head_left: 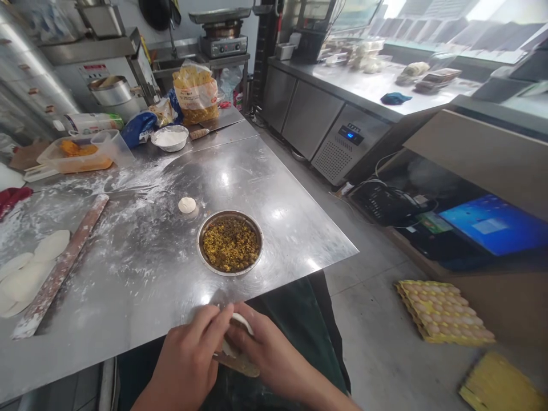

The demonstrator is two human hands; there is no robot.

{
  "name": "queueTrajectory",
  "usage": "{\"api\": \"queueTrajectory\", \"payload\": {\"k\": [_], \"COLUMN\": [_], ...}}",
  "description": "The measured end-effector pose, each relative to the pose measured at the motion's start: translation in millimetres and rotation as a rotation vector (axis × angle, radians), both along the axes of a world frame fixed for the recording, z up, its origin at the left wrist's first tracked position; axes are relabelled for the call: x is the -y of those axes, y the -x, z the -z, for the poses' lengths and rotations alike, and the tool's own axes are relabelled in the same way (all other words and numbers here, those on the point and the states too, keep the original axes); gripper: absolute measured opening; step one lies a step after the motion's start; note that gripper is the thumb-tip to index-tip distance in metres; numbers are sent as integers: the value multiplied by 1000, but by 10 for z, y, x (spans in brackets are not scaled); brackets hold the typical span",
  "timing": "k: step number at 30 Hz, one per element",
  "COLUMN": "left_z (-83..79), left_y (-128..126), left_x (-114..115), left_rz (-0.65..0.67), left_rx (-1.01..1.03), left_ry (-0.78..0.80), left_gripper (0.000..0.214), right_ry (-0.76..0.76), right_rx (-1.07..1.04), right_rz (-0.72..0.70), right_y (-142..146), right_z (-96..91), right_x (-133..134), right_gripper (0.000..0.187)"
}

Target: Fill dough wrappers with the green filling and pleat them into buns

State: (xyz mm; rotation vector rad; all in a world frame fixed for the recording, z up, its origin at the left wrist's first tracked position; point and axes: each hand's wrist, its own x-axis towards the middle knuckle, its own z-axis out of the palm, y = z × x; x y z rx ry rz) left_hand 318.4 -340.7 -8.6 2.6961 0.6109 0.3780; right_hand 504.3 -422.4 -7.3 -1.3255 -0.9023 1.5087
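My left hand point(188, 351) and my right hand point(272, 345) are together at the table's front edge. Both are closed around a piece of white dough point(243, 323), its pale rim showing between the fingers. Beneath my right thumb juts a flat, dull strip-like tool point(237, 364), its far end hidden by the palm. Just beyond my hands stands a round metal bowl point(199, 251) of yellow-green chopped filling point(231, 242). Behind its left side sits a small round dough piece point(187, 205). Most of the dough in my hands is covered by my fingers.
Flat dough rounds point(29, 277) lie at the left beside a flour-dusted wooden strip point(64, 262). Further back are a plastic tub point(85, 154), a bowl of white powder point(170, 138) and a yellow bag point(194, 94). Egg trays point(443, 311) rest on the floor at right.
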Motion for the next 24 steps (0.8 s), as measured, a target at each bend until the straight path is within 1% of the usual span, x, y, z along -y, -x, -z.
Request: {"api": "queueTrajectory", "payload": {"k": [3, 4, 8, 9, 12, 13, 16, 17, 18, 21, 22, 24], "left_z": [5, 11, 37, 38, 28, 24, 18, 17, 13, -4, -8, -9], "left_y": [-6, -10, -24, -26, -27, -28, -37, -41, -45, -51, -51, -48], "left_x": [1, 6, 20, 23, 33, 35, 33, 32, 33, 47, 53, 57], "left_rz": [-13, -16, 31, 41, 45, 48, 70, 74, 74, 69, 74, 88], "left_rx": [-17, -22, -71, -81, -78, -79, -85, -86, -85, -72, -72, -81], "left_ry": [36, 40, -24, -27, 22, 30, -24, -39, -40, 24, 34, 8], "left_gripper": [35, 35, 57, 56, 43, 43, 58, 59, 56, 36, 37, 53], "right_ry": [91, 103, -14, -15, 87, 98, 6, -20, -23, 39, 42, -3], "right_rx": [-1, -1, 128, 157, 178, 186, 264, 289, 301, 289, 281, 233], "right_rz": [-24, -30, -40, -53, -94, -97, -94, -105, -120, -156, -156, -122], "right_y": [1, 3, 6, 1, -25, -33, -44, -44, -45, -54, -63, -95], "right_z": [-25, -30, -40, -41, -44, -44, -45, -44, -45, -55, -65, -95], "right_x": [-8, -9, -10, -11, -19, -25, -41, -44, -46, -52, -55, -64], "right_gripper": [22, 22, 16, 15, 14, 14, 12, 11, 11, 13, 14, 12]}}
